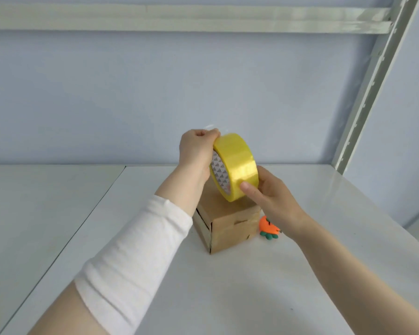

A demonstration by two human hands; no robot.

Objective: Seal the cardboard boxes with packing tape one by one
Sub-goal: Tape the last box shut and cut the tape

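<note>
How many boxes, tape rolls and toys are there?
box: 1
tape roll: 1
carrot toy: 1
Total: 3

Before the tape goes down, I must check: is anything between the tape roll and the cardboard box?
Nothing visible. The left hand and right hand hold the tape roll over the cardboard box; the carrot toy lies beside it.
</note>
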